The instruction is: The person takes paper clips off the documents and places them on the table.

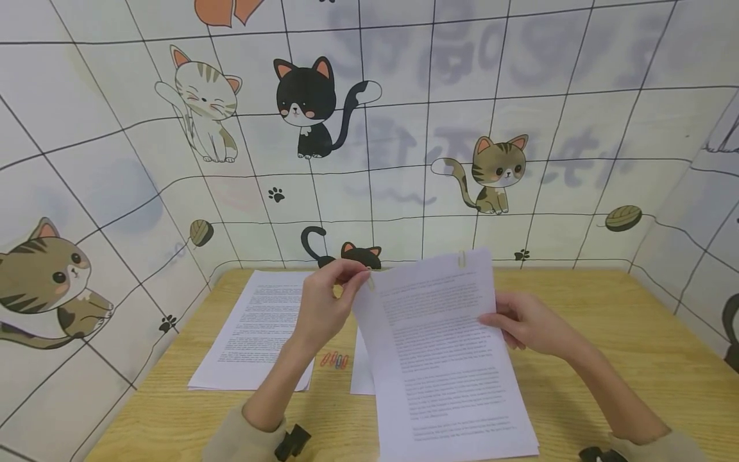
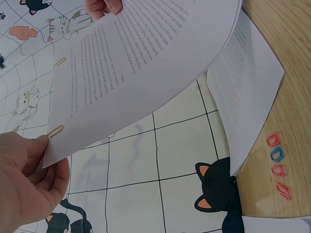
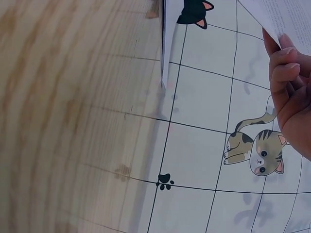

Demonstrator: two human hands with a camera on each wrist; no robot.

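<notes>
A printed sheaf of paper (image 1: 450, 359) is held up, tilted, over the table. My left hand (image 1: 326, 305) pinches its top left corner between thumb and fingers, right beside a yellow paper clip (image 2: 56, 131). A second yellow paper clip (image 1: 462, 258) sits on the top edge near the right corner. Along the right edge, my right hand (image 1: 528, 324) grips the sheaf between thumb and fingers. In the left wrist view, the sheaf (image 2: 121, 73) bows in a curve, and the fingers of the right hand (image 2: 103, 7) show at its far edge.
On the wooden table (image 1: 577, 385), a stack of printed paper (image 1: 248, 327) lies at the left. Several red and blue paper clips (image 1: 335, 360) lie beside it. More paper (image 1: 362, 369) is partly hidden behind the held sheaf. A cat-patterned wall covering (image 1: 398, 192) stands behind the table.
</notes>
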